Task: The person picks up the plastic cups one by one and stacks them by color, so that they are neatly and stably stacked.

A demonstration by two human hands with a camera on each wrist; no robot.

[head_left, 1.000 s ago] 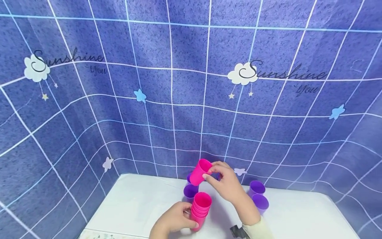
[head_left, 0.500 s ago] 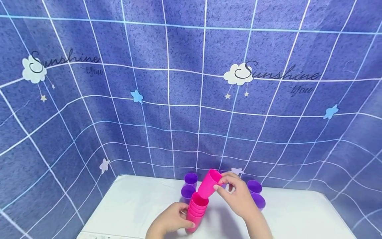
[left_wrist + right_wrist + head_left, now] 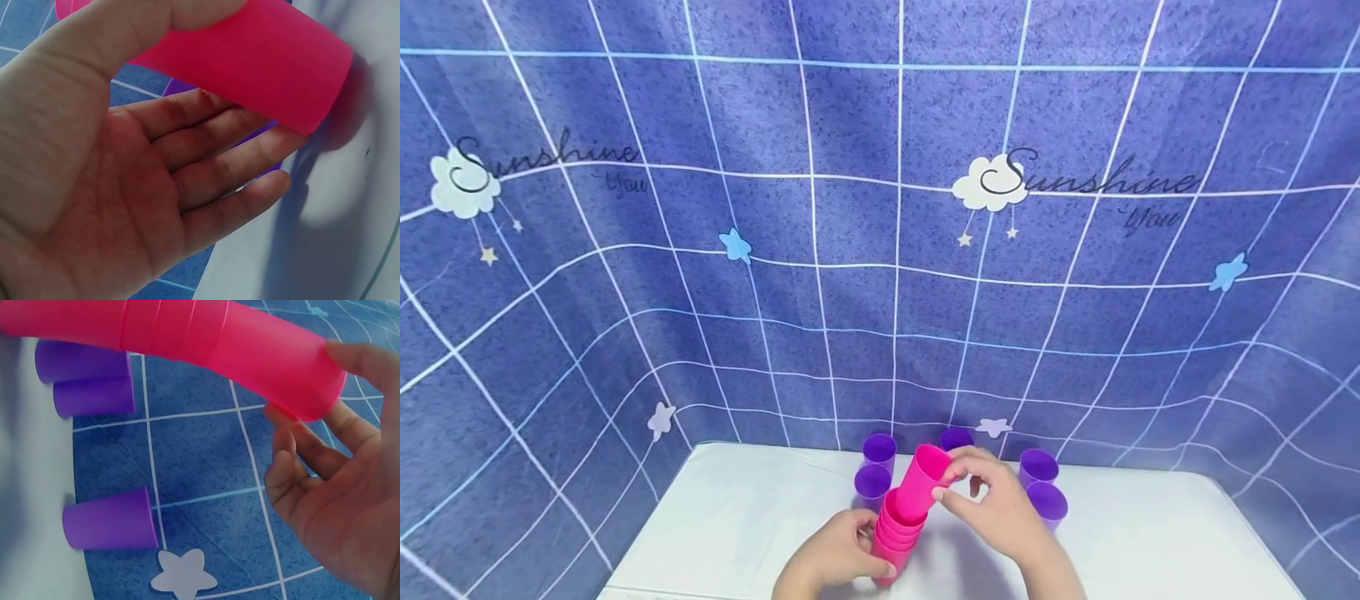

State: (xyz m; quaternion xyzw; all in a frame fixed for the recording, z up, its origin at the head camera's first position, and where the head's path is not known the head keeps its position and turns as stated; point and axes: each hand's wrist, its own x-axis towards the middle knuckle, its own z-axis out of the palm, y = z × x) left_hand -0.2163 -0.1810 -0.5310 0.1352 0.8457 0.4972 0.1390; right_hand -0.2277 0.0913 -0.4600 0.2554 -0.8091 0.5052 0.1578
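My left hand point(image 3: 835, 553) grips a stack of pink cups point(image 3: 895, 546) low down, thumb on the near side and fingers on the far side. In the left wrist view the lowest pink cup point(image 3: 269, 62) stands just over the white surface or on it; I cannot tell which. My right hand point(image 3: 996, 504) pinches one more pink cup point(image 3: 919, 487) by its rim between thumb and fingers. That cup is tilted, and its lower end sits inside the stack's top cup, as the right wrist view also shows.
Two purple cups point(image 3: 873, 483) stand behind the stack to the left. Another purple cup point(image 3: 957, 439) is at the back beyond my right hand, and two more purple cups point(image 3: 1045, 502) stand to the right. A blue grid-patterned cloth point(image 3: 850, 333) rises behind the white table point(image 3: 700, 533).
My right hand has brought its pink cup down from above the purple cups into the mouth of the stack. The left hand has kept its grip on the stack.
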